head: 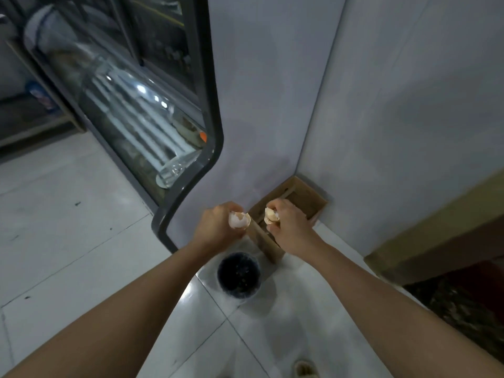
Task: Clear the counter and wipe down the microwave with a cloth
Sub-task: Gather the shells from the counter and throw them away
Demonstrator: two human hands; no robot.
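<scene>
Eggshells (239,220) sit clenched in left hand (218,225) and right hand (289,225); release both squarely over the bin (239,274) below, not its rim.

Two hands, left (218,223) and right (289,225), each gripping one broken eggshell (239,220) (272,216); one cardboard box (289,214); one dark round bin (239,274); one glass-fronted display case (136,105).

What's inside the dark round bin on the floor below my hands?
The dark round bin shows a dark interior with a few small pale specks, too blurred to identify. Nothing larger is visible, and the bottom is lost in shadow. The eggshells are not in it yet.
</scene>
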